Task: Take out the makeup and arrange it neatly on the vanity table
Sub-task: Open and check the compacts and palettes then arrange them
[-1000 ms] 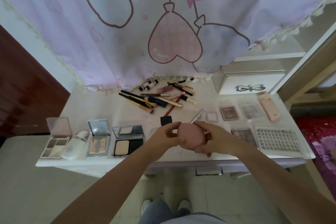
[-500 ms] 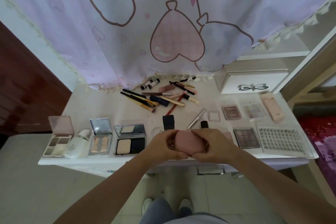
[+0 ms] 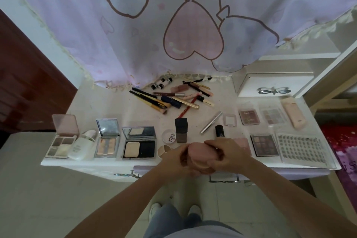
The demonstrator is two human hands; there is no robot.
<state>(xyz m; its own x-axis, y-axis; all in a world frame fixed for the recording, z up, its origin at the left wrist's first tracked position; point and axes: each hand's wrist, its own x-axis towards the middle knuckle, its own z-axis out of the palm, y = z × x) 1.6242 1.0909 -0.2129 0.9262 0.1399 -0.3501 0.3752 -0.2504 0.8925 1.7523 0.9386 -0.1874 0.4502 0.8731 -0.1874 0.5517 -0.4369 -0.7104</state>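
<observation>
Compact: the round pink compact (image 3: pixel 201 155) you hold now sits lower, over the front edge of the vanity table (image 3: pixel 108 106); one second ago it hung above the tabletop.
Lid: it now gapes, with a pale puff showing at the underside; earlier it was shut.
Right hand: your right hand (image 3: pixel 226 153) now curls over the top.
Left hand: your left hand (image 3: pixel 178 157) has dropped with it, gripping the left side.
</observation>
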